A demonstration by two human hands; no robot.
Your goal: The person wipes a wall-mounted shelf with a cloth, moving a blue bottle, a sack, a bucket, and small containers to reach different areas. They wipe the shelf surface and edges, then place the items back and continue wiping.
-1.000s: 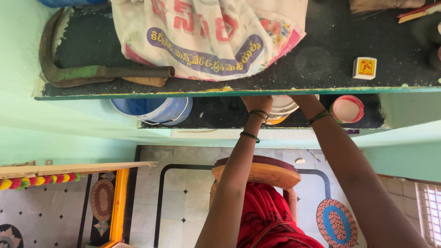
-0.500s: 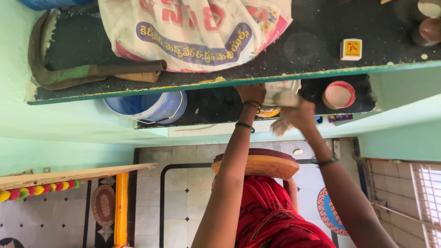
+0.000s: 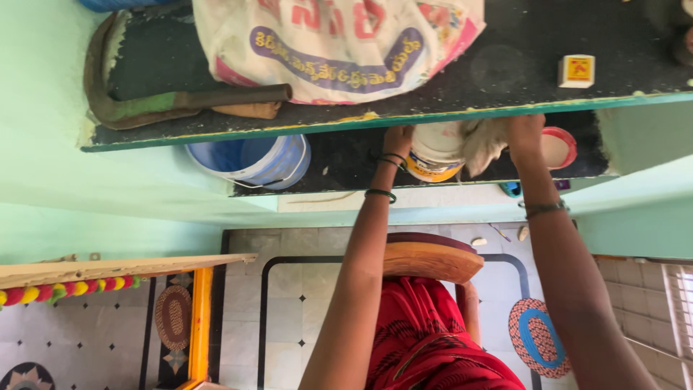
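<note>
From the head camera, the person reaches up to a lower shelf (image 3: 346, 155) that sits under a green-edged upper shelf (image 3: 433, 119). The left hand (image 3: 398, 140) is wrapped against the side of a white plastic bucket with a yellow band (image 3: 433, 153), steadying it on the lower shelf. The right hand (image 3: 525, 134) is closed on a pale crumpled cloth (image 3: 482, 144), which is pressed to the bucket's right side. The step in hand looks like wiping the bucket; the next stroke would call for the left hand to brace the bucket while the cloth works round it. Room is tight: the upper shelf's edge hangs just above both hands, a pink-rimmed container (image 3: 559, 148) stands just right of the right hand, and a blue bucket (image 3: 253, 160) stands well apart to the left.
</note>
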